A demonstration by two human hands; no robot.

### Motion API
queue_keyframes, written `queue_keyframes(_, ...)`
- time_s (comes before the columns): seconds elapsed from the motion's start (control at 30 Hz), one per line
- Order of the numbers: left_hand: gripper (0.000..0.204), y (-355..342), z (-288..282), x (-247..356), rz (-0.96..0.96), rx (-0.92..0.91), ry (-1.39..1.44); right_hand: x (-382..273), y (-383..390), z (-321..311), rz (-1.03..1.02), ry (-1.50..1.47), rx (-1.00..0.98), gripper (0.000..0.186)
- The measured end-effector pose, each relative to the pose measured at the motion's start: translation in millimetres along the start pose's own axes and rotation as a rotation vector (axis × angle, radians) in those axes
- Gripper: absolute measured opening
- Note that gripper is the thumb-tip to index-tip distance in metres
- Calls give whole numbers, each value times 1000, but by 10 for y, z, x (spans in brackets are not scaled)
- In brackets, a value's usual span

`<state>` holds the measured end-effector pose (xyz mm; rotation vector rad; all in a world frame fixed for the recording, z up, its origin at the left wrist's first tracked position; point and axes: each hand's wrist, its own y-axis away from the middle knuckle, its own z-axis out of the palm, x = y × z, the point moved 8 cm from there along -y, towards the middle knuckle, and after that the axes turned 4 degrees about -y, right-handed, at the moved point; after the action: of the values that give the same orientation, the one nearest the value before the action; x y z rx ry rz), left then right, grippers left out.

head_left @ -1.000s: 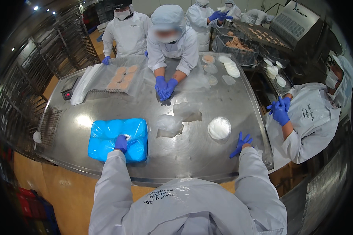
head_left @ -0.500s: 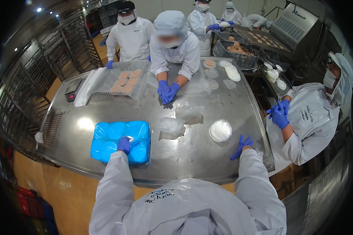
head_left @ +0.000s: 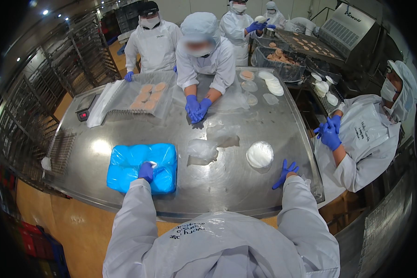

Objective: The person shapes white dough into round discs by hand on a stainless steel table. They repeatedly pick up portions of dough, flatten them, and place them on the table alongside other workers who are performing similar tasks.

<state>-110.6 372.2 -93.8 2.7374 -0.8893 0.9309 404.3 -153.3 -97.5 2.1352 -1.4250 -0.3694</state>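
Observation:
My left hand (head_left: 146,172), in a blue glove, rests closed on top of a bright blue plastic-wrapped pack (head_left: 125,162) at the left of the steel table. A bit of white shows beside its fingertips, where the wrap seems open; what the fingers hold, if anything, is hidden. My right hand (head_left: 285,175), gloved alike, leans on the table by the right edge with its fingers spread. Nearest to it is a stack of round white sheets (head_left: 260,155). Crumpled clear plastic film (head_left: 203,150) lies between the pack and the stack.
Across the steel table (head_left: 236,194) a co-worker leans with clasped gloved hands (head_left: 197,111). Pinkish round patties (head_left: 147,97) sit on a film-covered rack, beside a small scale (head_left: 84,107). Fanned white discs (head_left: 272,83) lie far right. Another co-worker stands close at right, hands clasped (head_left: 330,132).
My hands stay where they were. Only the view shifts slightly; at the back, a co-worker's hands around a white round thing have moved a little.

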Motion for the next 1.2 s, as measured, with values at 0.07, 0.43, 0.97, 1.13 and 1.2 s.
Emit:
queue_keyframes(0.07,19,13,-25,123,18,-8,5,39,20,17,9,-10,0,166)
queue_keyframes(0.43,19,97,-80,104,26,-9,-19,70,73,24,85,-58,-29,158)
queue_keyframes(0.97,19,277,81,-71,20,-45,23,149,401,177,57,-10,-28,164)
queue_keyframes(1.13,33,170,-168,395,-215,-654,-364,279,-224,369,25,56,63,123)
queue_keyframes(1.2,34,9,-847,1321,-199,-895,-691,275,-651,150,-47,116,16,98)
